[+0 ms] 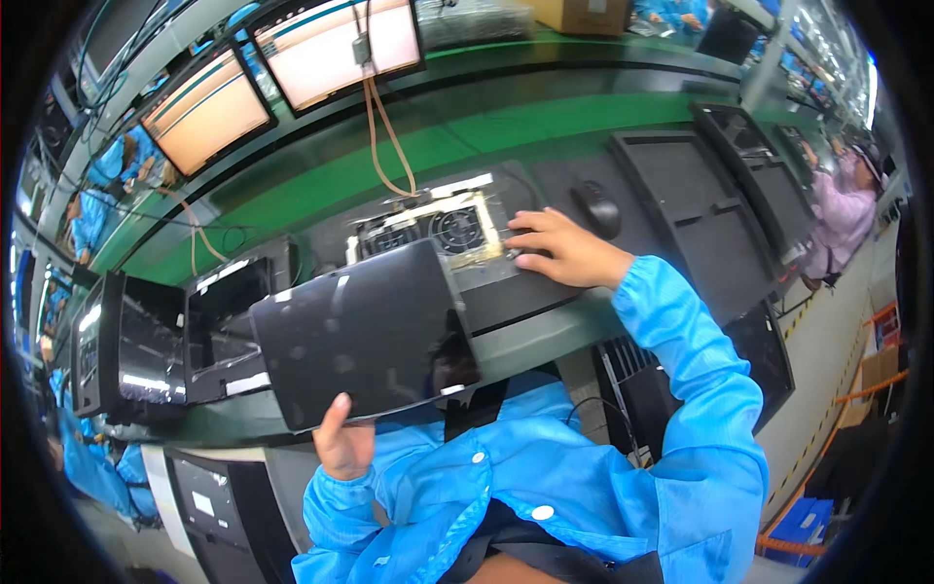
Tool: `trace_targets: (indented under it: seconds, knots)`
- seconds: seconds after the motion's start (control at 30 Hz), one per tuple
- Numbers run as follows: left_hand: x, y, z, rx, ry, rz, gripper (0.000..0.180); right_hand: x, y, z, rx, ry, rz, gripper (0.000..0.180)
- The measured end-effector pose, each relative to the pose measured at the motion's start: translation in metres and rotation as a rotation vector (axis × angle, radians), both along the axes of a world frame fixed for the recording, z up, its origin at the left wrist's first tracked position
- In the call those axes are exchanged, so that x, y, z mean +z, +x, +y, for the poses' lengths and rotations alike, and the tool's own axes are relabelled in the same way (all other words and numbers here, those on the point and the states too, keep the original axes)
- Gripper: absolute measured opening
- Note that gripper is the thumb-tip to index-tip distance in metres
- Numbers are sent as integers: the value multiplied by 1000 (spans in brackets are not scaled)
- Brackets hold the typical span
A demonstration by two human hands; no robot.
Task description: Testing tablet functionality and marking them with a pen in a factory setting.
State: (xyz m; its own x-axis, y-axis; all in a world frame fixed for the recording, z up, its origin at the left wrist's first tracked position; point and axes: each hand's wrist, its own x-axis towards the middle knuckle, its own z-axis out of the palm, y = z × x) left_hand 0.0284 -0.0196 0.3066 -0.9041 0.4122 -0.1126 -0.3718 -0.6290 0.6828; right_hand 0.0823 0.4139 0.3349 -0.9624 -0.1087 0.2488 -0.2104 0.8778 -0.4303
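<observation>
My left hand [344,440] grips a flat black display panel [360,336] by its lower edge, the thumb lying on the front face. The panel is tilted and hangs over the bench's front edge. Behind its top edge lies a fixture [494,209] with a bright rectangular frame and dark printed shapes inside; the panel hides part of its near side. My right hand [556,249] has its fingers stretched apart at the right side of that fixture, with nothing seen in them. Whether the fingertips touch the frame I cannot tell.
A black mouse [595,208] lies right of my right hand, before black trays [686,200]. More black trays [229,331] stand at the left. Two lit monitors [336,49] rise at the back, with a looped cable [379,146] hanging down. A person in pink [844,209] works at far right.
</observation>
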Motion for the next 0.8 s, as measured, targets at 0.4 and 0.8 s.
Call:
trace_targets:
  seconds: [0.4,0.8]
  knots:
    - [-24,-5,-52,85,197,8,47,50,-13,-138,226,-527,134,32]
    - [-25,-7,-51,76,201,24,46,56,-14,-152,198,-535,107,18]
